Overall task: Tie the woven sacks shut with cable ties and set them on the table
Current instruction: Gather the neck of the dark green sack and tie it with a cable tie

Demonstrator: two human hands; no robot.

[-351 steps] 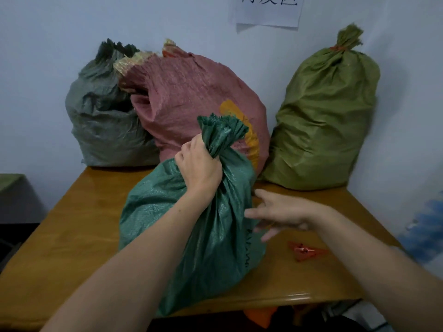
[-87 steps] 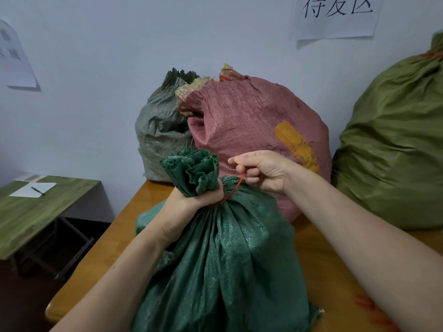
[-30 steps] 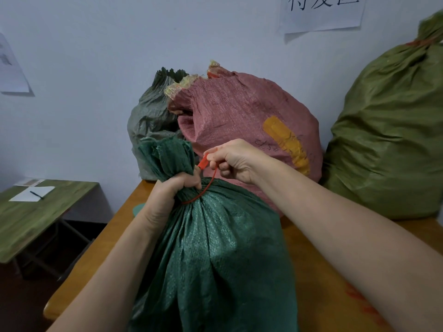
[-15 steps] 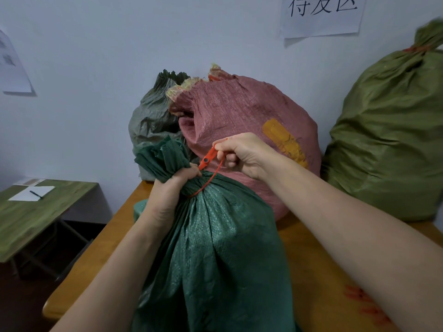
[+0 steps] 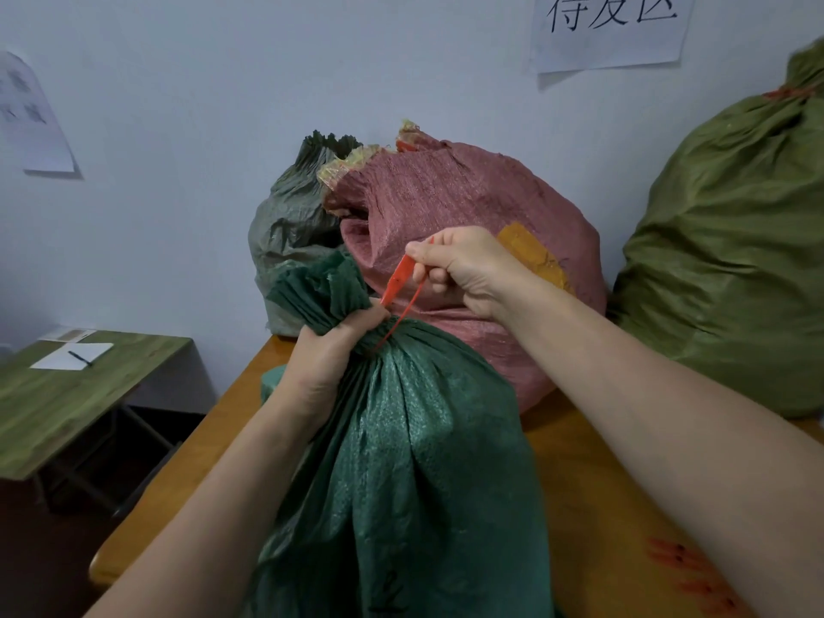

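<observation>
A dark green woven sack [image 5: 414, 461] stands on the orange-brown table [image 5: 593, 492] in front of me. My left hand [image 5: 327, 350] grips its gathered neck just below the bunched top. A red cable tie [image 5: 398, 289] loops around the neck. My right hand [image 5: 463, 267] pinches the tie's flat head end and its thin strap, held up and to the right of the neck. Behind stand a pink sack [image 5: 459, 243], a grey-green sack [image 5: 294, 220] and an olive sack [image 5: 731, 256], the olive one with a red tie at its top.
Spare red cable ties [image 5: 686, 573] lie on the table at the lower right, by my right forearm. A lower green side table [image 5: 58, 390] with paper and a pen stands to the left. A white wall with paper signs is close behind the sacks.
My right hand has lifted the tie's head end slightly higher and drawn the loop closer around the neck. My left hand keeps the same grip on the sack.
</observation>
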